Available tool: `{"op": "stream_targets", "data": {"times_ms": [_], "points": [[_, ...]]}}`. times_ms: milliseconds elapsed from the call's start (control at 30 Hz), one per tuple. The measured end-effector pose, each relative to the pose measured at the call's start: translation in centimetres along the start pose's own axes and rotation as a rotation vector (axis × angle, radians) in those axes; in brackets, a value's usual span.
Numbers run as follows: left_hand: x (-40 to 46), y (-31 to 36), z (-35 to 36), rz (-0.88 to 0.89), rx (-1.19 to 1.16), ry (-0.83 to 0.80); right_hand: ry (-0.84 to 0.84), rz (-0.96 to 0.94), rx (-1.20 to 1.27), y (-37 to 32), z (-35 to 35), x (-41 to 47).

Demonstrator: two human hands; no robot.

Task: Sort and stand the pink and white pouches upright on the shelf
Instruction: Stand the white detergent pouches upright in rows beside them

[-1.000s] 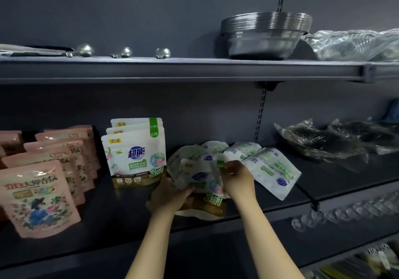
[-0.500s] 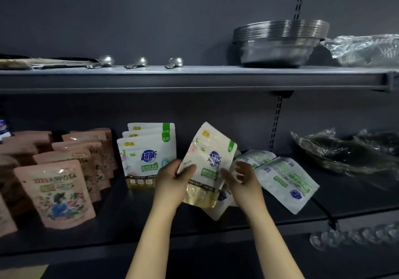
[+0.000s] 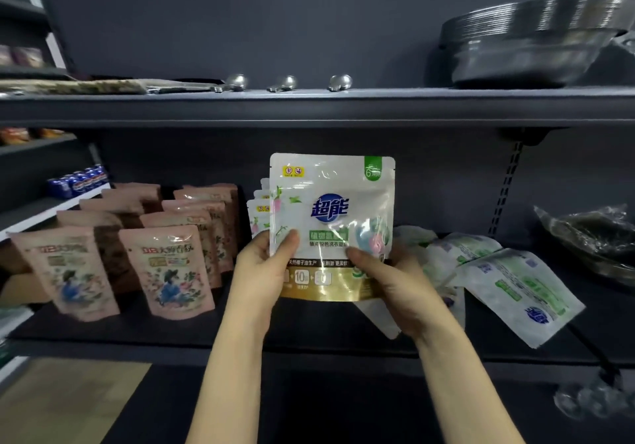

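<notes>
Pinching upright white pouch [image 3: 331, 216] between thumbs and fingers, left hand [image 3: 264, 273], right hand [image 3: 395, 285].

Dim, cool light falls from the front and above. The shelf [image 3: 309, 337] recess lies in deep shadow. Glare streaks the glossy white pouch [image 3: 331, 223]. The metal bowls [image 3: 529, 48] are smeared by blur. Shelf lines bow toward the edges.

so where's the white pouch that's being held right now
In the head view, the white pouch is centre frame, upright in both hands, just in front of the standing white pouches, right of the pink pouches.
</notes>
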State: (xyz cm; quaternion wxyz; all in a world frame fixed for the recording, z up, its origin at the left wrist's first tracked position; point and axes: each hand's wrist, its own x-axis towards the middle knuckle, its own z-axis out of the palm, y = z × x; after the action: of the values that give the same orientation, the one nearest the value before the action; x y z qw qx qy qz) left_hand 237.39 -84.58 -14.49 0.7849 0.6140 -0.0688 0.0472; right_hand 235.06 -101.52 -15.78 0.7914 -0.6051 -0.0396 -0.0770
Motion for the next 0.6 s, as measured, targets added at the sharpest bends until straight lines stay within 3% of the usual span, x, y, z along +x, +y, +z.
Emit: {"op": "stream_targets", "data": {"times_ms": [133,367,600], "points": [[0.0,0.0,-1.9,0.082,0.431,0.016,0.033,-0.055,-0.201,1.2,1.7,1.0],[2.0,-1.7,-3.6,0.077,0.589,0.15,0.182,-0.023,-0.891,2.7,4.4,3.5],[4.9,-5.6,-4.7,-0.018,0.68,0.2,0.239,0.019,-0.836,6.7,4.7,5.6]]}}
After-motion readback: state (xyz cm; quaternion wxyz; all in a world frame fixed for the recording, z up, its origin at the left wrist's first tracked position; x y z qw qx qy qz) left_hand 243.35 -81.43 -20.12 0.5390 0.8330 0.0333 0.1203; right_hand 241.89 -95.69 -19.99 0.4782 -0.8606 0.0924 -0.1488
